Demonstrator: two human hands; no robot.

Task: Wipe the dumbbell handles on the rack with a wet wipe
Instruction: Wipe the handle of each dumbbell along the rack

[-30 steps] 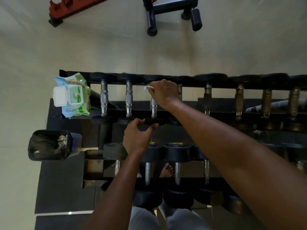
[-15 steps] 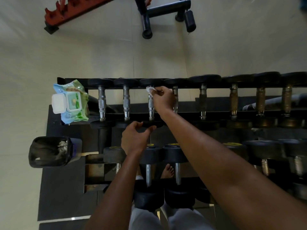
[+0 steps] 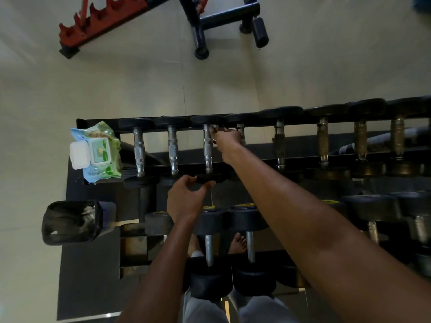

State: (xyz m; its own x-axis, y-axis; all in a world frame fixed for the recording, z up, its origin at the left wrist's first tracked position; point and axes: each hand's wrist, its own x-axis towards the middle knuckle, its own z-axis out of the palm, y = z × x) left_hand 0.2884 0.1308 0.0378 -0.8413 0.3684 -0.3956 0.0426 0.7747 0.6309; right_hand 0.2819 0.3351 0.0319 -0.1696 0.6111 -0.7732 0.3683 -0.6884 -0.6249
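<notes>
Dim indoor light overall. Pale floor (image 3: 140,89) in the upper half is the brightest zone, evenly lit, no hard shadows. Lower half goes murky; black dumbbell heads (image 3: 210,217) lose detail. Small glints on chrome handles (image 3: 138,150) at centre left. Wide-angle bending at frame edges; rack (image 3: 256,123) line curves. Right edge soft, slightly smeared.

I see the rack (image 3: 256,124), a black frame with two tiers of dumbbells lying across it. On the top tier, the handles (image 3: 173,149) at the left are bright steel with knurled middles, and those at the right look dull and brownish. The wipe (image 3: 213,130), small and white, is against the far end of the third handle (image 3: 207,148).
</notes>
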